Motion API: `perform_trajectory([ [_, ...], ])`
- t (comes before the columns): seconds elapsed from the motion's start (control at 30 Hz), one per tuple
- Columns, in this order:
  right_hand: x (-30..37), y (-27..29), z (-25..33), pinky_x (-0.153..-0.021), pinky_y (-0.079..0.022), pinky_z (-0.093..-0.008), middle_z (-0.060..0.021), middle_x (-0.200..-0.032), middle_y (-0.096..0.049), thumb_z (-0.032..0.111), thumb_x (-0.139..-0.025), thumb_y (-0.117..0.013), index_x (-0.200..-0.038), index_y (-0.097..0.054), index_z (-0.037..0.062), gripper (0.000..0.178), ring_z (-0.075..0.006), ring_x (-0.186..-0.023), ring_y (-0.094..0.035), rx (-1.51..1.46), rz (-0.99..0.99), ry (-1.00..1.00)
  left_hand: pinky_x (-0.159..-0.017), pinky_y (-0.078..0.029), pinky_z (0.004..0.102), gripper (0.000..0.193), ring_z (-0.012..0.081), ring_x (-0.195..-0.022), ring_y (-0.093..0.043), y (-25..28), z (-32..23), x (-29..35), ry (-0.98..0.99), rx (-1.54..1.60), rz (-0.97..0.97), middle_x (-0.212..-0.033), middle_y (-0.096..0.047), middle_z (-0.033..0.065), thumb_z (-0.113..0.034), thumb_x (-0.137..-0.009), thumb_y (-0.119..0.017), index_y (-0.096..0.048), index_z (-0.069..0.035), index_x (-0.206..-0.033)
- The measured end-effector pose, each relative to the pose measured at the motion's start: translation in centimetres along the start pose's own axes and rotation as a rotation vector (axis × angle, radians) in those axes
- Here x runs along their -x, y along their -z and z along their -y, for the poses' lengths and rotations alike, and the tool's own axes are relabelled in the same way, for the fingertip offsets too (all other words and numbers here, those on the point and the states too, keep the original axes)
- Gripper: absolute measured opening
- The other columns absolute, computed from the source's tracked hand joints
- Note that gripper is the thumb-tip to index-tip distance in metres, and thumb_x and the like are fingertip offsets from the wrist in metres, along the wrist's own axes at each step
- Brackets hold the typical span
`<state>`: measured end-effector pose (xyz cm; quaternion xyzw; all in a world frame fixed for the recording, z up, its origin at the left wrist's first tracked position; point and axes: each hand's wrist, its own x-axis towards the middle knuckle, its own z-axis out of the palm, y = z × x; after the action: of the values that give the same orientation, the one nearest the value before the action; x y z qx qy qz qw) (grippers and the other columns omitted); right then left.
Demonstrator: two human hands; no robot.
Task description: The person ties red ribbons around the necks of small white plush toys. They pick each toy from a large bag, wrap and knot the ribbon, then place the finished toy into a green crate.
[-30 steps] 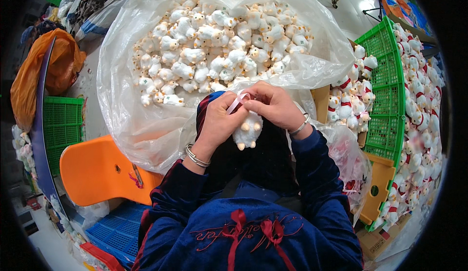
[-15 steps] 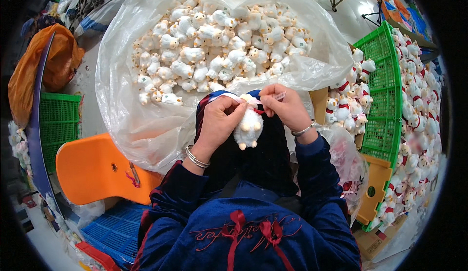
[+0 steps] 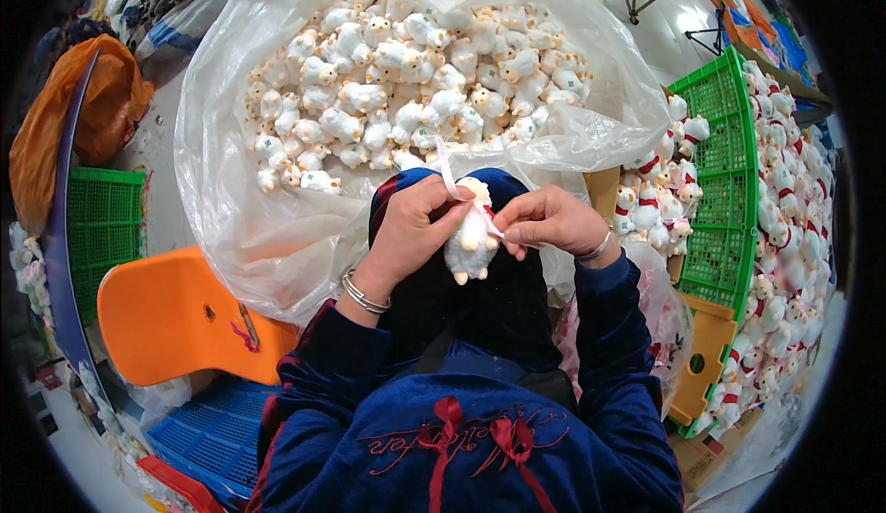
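Observation:
Over my lap is a small white plush animal (image 3: 469, 256) with cream feet and a bit of red at its neck. A pale pink ribbon (image 3: 448, 168) runs by its neck, with one length standing up past my fingers. My left hand (image 3: 417, 229) is closed in a pinch on the ribbon beside the toy's head. At the toy's other side my right hand (image 3: 559, 222) pinches the ribbon's other length, pulled down and to the right. Fingers hide part of the neck, so whether the ribbon is knotted there does not show.
A large clear plastic sheet (image 3: 217, 98) ahead bears a heap of similar plush toys (image 3: 369, 98). Right stand a green crate (image 3: 720, 181) and toys with red neckbands (image 3: 784, 208). An orange chair (image 3: 157, 319) with a small tool on it, and a blue crate (image 3: 208, 444), are at left.
My right hand has moved down and right, drawing its ribbon length below the toy's neck. The other length now stands upright by my left hand, which stays near the neck.

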<state>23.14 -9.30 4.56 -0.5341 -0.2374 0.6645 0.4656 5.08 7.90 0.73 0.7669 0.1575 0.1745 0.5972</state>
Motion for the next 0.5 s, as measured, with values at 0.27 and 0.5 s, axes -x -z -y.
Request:
perform_trajectory([
  [0.27,-0.9,0.2,-0.3,-0.057,-0.040,-0.0227,-0.0016,-0.073,-0.061,0.020,-0.102,-0.061,-0.090,-0.063,0.0028,0.021,-0.0088,-0.063,-0.052,0.015,0.133,0.092,-0.076,-0.053,0.0273,0.016,0.0155,-0.086,-0.068,0.7,-0.1,-0.2,-0.083,-0.093,0.080,-0.096,-0.070,0.0084,-0.005,-0.091,-0.072,-0.075,-0.002,-0.106],
  [0.5,-1.9,-0.2,-0.4,-0.058,-0.038,-0.0232,-0.0017,-0.074,-0.057,0.022,-0.104,-0.058,-0.088,-0.058,0.0044,0.024,-0.0090,-0.062,-0.047,-0.253,-0.024,0.286,-0.075,-0.053,0.0268,0.013,0.0123,-0.084,-0.067,0.4,-1.0,-0.4,0.000,-0.045,0.072,-0.097,-0.071,0.0075,-0.006,-0.091,-0.071,-0.073,-0.001,-0.103],
])
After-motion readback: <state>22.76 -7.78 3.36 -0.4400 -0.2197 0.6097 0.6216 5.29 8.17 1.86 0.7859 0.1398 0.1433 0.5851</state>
